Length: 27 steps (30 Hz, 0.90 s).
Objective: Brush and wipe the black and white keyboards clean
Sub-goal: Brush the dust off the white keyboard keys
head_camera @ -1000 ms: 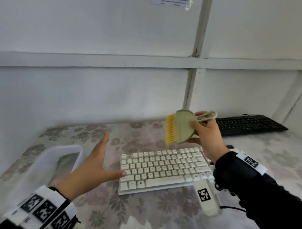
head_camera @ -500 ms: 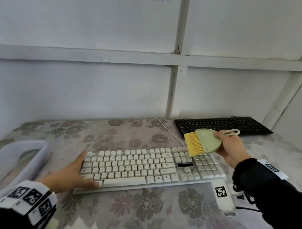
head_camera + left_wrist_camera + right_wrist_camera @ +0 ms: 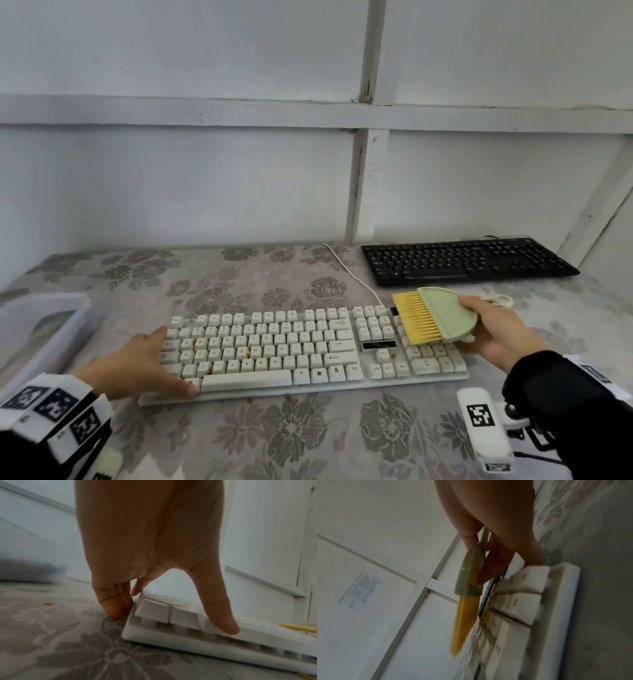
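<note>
Fingers of the left hand lie fairly straight and close together, their tips down on the flowered tablecloth against the left end of the white keyboard; the thumb is spread wide from them and rests on the front edge by the lowest row of keys. So this hand braces the keyboard's near left corner rather than closing round it.

Right hand fingers curl round the pale green brush, thumb on top of the rounded body and the other fingers underneath, as the right wrist view shows; one fingertip reaches a key at the keyboard's right end. Its looped handle sticks out behind the hand. Yellow bristles point left, over the number pad. Whether the bristle tips touch the keys I cannot tell.

Small brown crumbs sit among the letter keys. A white cable runs from the keyboard's back edge toward the wall. Behind and to the right, well apart, the black keyboard lies flat near the wall. At the far left stands a translucent plastic bin.
</note>
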### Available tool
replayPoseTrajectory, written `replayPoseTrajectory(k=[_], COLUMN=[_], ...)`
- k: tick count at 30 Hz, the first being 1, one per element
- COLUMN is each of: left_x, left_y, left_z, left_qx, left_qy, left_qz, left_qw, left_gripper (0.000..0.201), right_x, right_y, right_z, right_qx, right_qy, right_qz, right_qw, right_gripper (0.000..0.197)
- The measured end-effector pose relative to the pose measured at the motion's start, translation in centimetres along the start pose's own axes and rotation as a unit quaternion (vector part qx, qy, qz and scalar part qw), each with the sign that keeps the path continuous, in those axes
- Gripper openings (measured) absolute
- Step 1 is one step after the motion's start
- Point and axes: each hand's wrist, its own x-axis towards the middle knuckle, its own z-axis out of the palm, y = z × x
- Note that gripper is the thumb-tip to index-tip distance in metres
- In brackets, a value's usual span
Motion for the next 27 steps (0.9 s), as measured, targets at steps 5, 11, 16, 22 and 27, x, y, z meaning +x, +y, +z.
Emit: replayPoseTrajectory(k=[5,11,16,22,27], left_x=[1.3,0.6,0.6,1.0,1.0], left_y=[-1.8,-1.3,-1.6,-2.1,-2.0], left_z=[-0.4,-1.0,-0.7,-0.1,0.0], left_qx=[-0.077,-0.211,-0.255,-0.298,-0.336], left_qy=[-0.022,-0.079,-0.055,-0.024,-0.028], left_qz=[0.005,0.051,0.058,0.083,0.107], left_qw=[0.997,0.973,0.964,0.951,0.935], left_gripper=[0.136,0.111,0.119,0.133,0.123], right_x=[0.3,0.8,1.3,1.2,0.8], right_y=[0.6,0.8,0.9,0.8,0.9], right_z=[-0.2,-0.5,-0.6,-1.0,-1.5], right_qx=[0.027,0.051,0.064,0.106,0.128], right_qy=[-0.008,-0.022,-0.023,-0.046,-0.071], right_qz=[0.010,0.008,-0.010,-0.025,-0.041], right_qw=[1.000,0.998,0.998,0.993,0.988], right_gripper=[0.009,0.010,0.008,0.012,0.026])
